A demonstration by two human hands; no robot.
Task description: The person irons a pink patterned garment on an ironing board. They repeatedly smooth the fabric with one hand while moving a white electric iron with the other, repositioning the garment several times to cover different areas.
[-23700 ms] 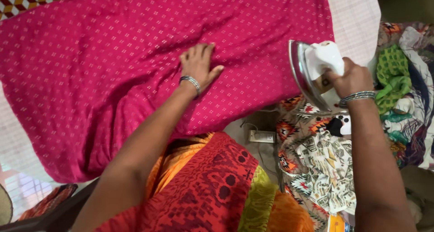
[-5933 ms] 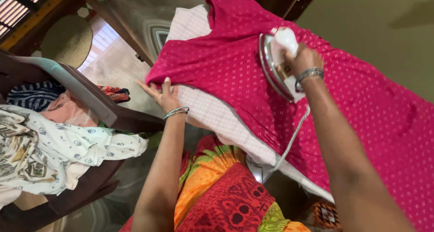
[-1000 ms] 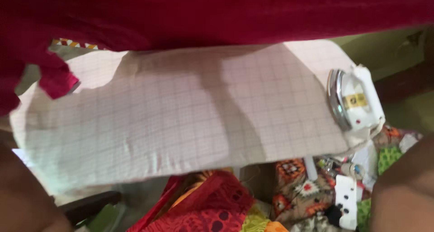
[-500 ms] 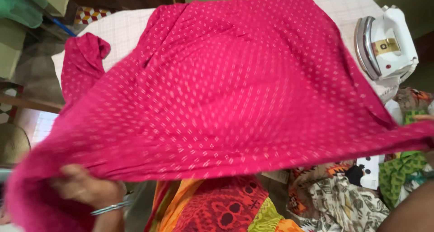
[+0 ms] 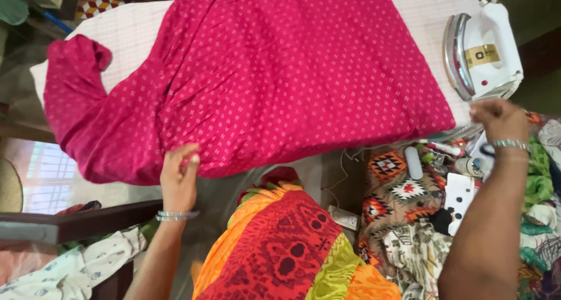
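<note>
Pinching the near hem of the pink cloth (image 5: 263,78) between thumb and fingers, our left hand (image 5: 178,180) sits at the front edge of the ironing board (image 5: 421,7), a bangle at its wrist. Our right hand (image 5: 499,117) is loosely curled at the cloth's right near corner, just below the iron (image 5: 482,48); we cannot tell whether it grips the cloth, since the fingers are blurred and the corner lies under them.

Half a second ago the cloth was billowing in mid-air, its near edge lifted toward us and our left hand low at the frame's corner. It now lies flat on the board, and both hands have come to its near edge. The iron has stayed at the board's right end, resting on its side with the metal sole facing left.

The cloth's long axis runs left to right along the board. Its far edge is cut off by the top of the frame, and its left end droops past the board's front edge in a rumpled fold. A sleeve-like flap curls at the far left. The board's checked cover shows only at the left end and the upper right.

Below the board lies our orange and red dress (image 5: 280,247). At right, a heap of patterned clothes (image 5: 409,218) carries small items too blurred to name.
</note>
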